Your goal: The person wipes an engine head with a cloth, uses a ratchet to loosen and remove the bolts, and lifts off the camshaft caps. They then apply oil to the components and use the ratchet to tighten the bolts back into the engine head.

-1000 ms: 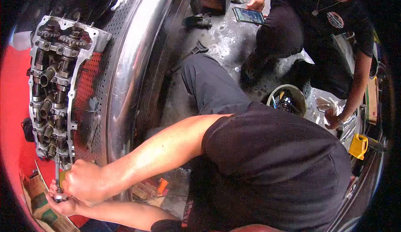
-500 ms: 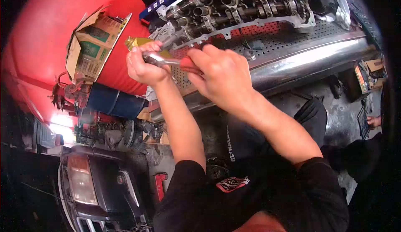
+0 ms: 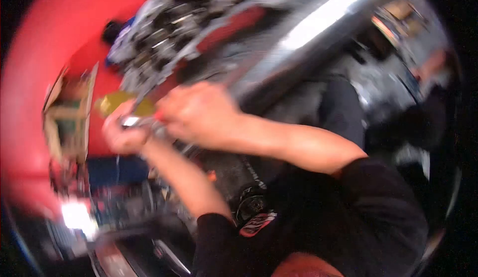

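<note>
A ratchet wrench [image 3: 131, 121] with a shiny metal head and a red handle is held between my hands, smeared by motion. My left hand [image 3: 122, 136] is closed around the head end. My right hand [image 3: 201, 113] wraps the red handle and hides most of it. Beyond them lies an engine cylinder head [image 3: 172, 28], its valve train exposed but blurred. A yellow container [image 3: 142, 106] stands just behind my left hand.
The cylinder head rests on a perforated surface with a shiny metal bumper [image 3: 318, 23] along its edge. An open cardboard box [image 3: 69, 112] stands at left, near a dark blue drum [image 3: 117, 170]. A car headlight [image 3: 113, 263] shows below. Another person's hand [image 3: 433, 65] appears at far right.
The view has swung, so the cylinder head and bumper appear tilted and further left. Both hands, still on the ratchet wrench, now appear lower and further left; my right hand is nearer my left.
</note>
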The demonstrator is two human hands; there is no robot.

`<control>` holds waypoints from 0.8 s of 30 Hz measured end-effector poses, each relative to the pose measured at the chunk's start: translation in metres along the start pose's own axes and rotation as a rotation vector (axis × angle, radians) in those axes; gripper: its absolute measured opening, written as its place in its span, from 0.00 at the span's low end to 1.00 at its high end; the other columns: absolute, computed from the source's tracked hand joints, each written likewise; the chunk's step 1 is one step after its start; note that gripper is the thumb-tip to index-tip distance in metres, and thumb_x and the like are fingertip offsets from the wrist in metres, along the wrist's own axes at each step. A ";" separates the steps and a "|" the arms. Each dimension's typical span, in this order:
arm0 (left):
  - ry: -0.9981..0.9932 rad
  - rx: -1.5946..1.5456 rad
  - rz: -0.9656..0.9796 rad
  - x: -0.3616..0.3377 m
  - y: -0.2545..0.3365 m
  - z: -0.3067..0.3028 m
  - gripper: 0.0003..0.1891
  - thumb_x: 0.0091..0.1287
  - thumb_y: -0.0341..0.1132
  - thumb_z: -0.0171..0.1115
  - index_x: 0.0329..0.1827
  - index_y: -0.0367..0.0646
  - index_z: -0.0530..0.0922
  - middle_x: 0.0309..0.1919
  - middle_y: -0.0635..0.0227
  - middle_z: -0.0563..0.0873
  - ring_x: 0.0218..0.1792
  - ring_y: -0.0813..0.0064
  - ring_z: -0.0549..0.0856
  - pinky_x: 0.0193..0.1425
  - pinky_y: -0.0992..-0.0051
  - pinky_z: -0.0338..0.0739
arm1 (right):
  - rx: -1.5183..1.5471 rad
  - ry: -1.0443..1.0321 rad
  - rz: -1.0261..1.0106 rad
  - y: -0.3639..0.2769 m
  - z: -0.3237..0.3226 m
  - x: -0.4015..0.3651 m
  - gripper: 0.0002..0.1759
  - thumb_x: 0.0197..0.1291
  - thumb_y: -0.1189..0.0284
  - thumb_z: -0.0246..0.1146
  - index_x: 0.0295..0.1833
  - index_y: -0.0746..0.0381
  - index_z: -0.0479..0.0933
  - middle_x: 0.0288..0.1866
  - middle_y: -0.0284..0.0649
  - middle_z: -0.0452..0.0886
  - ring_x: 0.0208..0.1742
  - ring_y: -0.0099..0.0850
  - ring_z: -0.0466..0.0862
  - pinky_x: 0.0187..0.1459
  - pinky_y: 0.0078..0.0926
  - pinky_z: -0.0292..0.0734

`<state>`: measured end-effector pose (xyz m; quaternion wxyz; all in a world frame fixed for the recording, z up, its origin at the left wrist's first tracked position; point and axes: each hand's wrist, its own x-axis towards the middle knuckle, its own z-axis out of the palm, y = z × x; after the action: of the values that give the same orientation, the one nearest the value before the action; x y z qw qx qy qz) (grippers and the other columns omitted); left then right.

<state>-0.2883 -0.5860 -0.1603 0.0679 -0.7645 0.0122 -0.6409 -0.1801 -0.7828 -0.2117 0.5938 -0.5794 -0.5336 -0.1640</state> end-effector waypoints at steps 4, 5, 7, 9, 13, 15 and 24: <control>-0.226 -0.130 0.203 -0.001 -0.048 -0.022 0.08 0.63 0.23 0.60 0.40 0.23 0.78 0.35 0.44 0.87 0.33 0.54 0.87 0.40 0.58 0.87 | 0.040 -0.076 0.255 -0.024 0.023 -0.016 0.08 0.55 0.64 0.61 0.31 0.57 0.79 0.29 0.40 0.82 0.30 0.42 0.86 0.27 0.41 0.81; -0.345 -0.424 -0.010 0.001 -0.053 -0.023 0.09 0.66 0.27 0.55 0.39 0.27 0.77 0.34 0.48 0.84 0.35 0.57 0.84 0.45 0.56 0.84 | 0.124 -0.080 0.319 -0.029 0.040 -0.024 0.09 0.51 0.66 0.62 0.29 0.60 0.79 0.29 0.45 0.83 0.30 0.45 0.86 0.27 0.45 0.80; -0.369 -1.045 -0.547 0.006 -0.062 -0.029 0.15 0.71 0.36 0.44 0.37 0.35 0.76 0.33 0.56 0.78 0.38 0.61 0.78 0.56 0.51 0.77 | 0.237 -0.107 0.381 -0.039 0.057 -0.042 0.09 0.50 0.66 0.62 0.27 0.61 0.78 0.29 0.46 0.83 0.30 0.48 0.86 0.27 0.47 0.80; -0.414 -1.066 -0.648 0.015 -0.057 -0.027 0.15 0.72 0.39 0.46 0.32 0.38 0.73 0.30 0.60 0.75 0.39 0.63 0.75 0.60 0.51 0.74 | 0.270 -0.135 0.329 -0.034 0.048 -0.040 0.09 0.48 0.65 0.63 0.25 0.59 0.77 0.27 0.43 0.82 0.29 0.47 0.86 0.27 0.45 0.80; -0.139 -0.770 -0.826 0.005 -0.056 -0.022 0.17 0.73 0.42 0.49 0.32 0.38 0.74 0.30 0.57 0.78 0.40 0.62 0.79 0.55 0.57 0.75 | -0.190 0.052 -0.017 -0.040 0.020 0.036 0.09 0.40 0.62 0.65 0.17 0.54 0.79 0.25 0.40 0.83 0.40 0.33 0.84 0.44 0.41 0.77; -0.060 -0.735 -0.914 0.006 -0.049 -0.018 0.17 0.73 0.42 0.50 0.32 0.37 0.75 0.30 0.58 0.79 0.39 0.63 0.80 0.53 0.59 0.75 | -0.528 0.163 -0.065 -0.052 0.028 0.072 0.09 0.42 0.60 0.65 0.17 0.50 0.81 0.26 0.34 0.83 0.45 0.26 0.80 0.53 0.44 0.72; 0.077 -0.811 -1.057 0.009 -0.051 -0.026 0.17 0.73 0.43 0.52 0.34 0.36 0.78 0.30 0.60 0.81 0.37 0.66 0.82 0.46 0.67 0.76 | 0.200 -0.488 0.297 -0.026 0.037 0.054 0.15 0.45 0.58 0.64 0.35 0.54 0.87 0.34 0.40 0.88 0.39 0.38 0.88 0.41 0.41 0.82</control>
<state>-0.3155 -0.5384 -0.1410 -0.5487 -0.6090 -0.1217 -0.5596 -0.1969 -0.7346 -0.1629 0.5196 -0.6121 -0.5835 0.1219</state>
